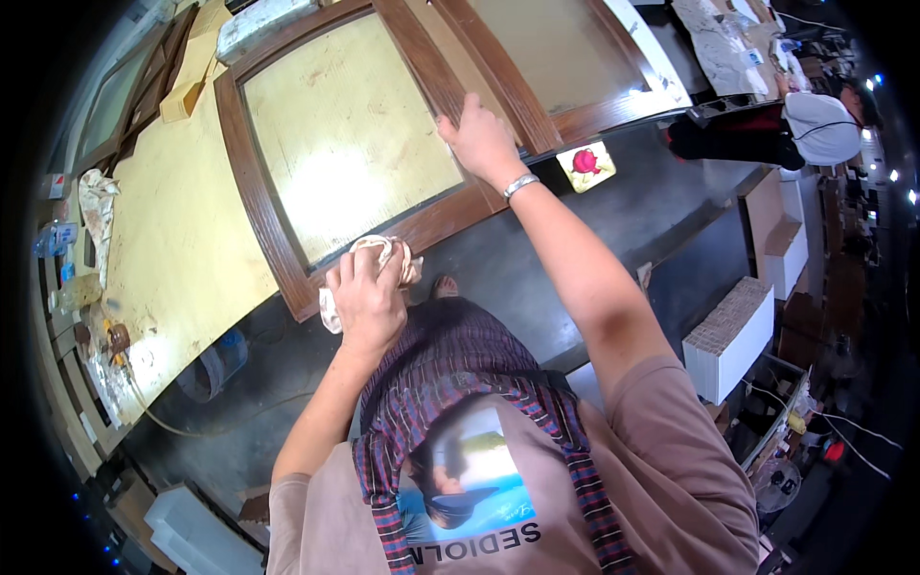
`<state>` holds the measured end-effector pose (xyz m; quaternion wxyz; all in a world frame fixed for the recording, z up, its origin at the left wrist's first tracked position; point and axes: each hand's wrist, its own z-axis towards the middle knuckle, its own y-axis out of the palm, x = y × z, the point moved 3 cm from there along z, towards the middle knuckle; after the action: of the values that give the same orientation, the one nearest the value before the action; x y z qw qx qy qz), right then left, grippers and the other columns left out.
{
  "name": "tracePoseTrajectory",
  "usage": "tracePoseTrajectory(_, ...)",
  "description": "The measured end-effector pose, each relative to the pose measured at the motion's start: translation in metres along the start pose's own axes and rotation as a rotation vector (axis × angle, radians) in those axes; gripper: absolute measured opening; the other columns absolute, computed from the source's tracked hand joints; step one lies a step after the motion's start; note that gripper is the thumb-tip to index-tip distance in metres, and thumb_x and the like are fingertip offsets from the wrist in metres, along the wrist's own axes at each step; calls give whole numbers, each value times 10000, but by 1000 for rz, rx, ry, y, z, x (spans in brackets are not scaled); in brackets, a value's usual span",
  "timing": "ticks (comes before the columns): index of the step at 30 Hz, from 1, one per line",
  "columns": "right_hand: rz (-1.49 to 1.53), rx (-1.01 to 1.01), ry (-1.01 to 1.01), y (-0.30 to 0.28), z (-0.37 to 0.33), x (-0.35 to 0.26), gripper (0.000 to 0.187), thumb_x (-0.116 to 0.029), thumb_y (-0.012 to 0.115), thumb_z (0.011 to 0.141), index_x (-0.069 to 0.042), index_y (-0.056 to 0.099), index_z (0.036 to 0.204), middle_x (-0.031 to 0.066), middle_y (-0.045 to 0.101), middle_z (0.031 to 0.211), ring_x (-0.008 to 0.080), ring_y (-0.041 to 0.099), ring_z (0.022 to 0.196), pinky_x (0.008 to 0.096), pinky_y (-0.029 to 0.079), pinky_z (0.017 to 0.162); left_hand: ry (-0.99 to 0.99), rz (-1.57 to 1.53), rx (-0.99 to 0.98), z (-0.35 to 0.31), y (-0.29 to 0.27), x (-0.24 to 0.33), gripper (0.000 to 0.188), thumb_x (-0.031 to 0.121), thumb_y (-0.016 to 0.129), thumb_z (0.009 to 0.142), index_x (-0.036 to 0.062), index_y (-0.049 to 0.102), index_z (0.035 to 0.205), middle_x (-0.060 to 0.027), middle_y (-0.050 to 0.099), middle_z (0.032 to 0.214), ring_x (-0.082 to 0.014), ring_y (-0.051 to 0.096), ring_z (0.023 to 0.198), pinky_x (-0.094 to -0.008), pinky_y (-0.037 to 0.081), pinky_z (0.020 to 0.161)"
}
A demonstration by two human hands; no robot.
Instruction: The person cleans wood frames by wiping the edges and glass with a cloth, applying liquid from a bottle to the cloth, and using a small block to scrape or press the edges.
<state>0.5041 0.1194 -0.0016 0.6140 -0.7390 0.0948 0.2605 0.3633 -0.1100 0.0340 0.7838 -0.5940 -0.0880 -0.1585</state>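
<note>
A brown wooden cabinet door [261, 172] with a glass panel [350, 134] lies on the pale yellow work table, its near edge jutting past the table's edge. At the door's near left corner my left hand [366, 299] is closed round a crumpled, stained white rag [402, 261], which is pressed to the wood. My right hand [482, 142] grips the door's right side, thumb towards the glass. Its other fingertips are partly hidden.
A second wooden framed glass door [573, 123] lies to the right. More frames [129, 125] stand at the far left. Another rag [98, 206] and plastic bottles [56, 240] line the table's left side. A person [822, 129] bends at the right, beyond white boxes [730, 340].
</note>
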Motion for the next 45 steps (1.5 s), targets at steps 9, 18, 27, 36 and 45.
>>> tracePoseTrajectory(9, -25, 41, -36, 4, -10, 7, 491, -368, 594, 904, 50, 464, 1127, 282, 544, 1155, 438, 559, 1072, 507, 474, 885, -308, -172, 125, -22, -8, -22, 467, 28, 593, 713, 141, 689, 1155, -130, 584, 1115, -308, 538, 1045, -408, 393, 847)
tracePoseTrajectory(18, -47, -35, -1126, -23, 57, -28, 276, -236, 701, 759, -39, 564, 895, 139, 510, 945, 313, 511, 935, 432, 430, 844, -783, -194, 568, -6, 17, 8, 383, 48, 595, 721, 88, 714, 1083, -153, 607, 1076, -330, 580, 993, -422, 452, 861)
tracePoseTrajectory(27, -20, -269, -1382, 0, 82, -33, 145, -191, 636, 768, -103, 604, 658, 36, 536, 739, 242, 511, 782, 361, 412, 744, -832, 438, 548, 34, 70, 49, 283, 119, 626, 780, 124, 625, 1062, -88, 611, 1109, -320, 548, 1008, -450, 366, 794)
tracePoseTrajectory(36, -7, -288, -1409, 3, 87, -33, 134, -179, 611, 784, -103, 575, 680, 42, 544, 772, 252, 510, 794, 379, 404, 762, -941, 272, 693, 60, 102, 107, 232, 135, 639, 748, 146, 660, 979, -83, 638, 1078, -316, 566, 998, -428, 379, 801)
tracePoseTrajectory(45, -32, -329, -1431, 9, 85, -37, 153, -172, 603, 786, -96, 552, 663, 73, 524, 772, 276, 493, 792, 382, 382, 752, -1144, 349, 869, 42, 105, 78, 398, 69, 585, 750, 67, 630, 1146, -175, 578, 1157, -389, 493, 1117, -481, 348, 929)
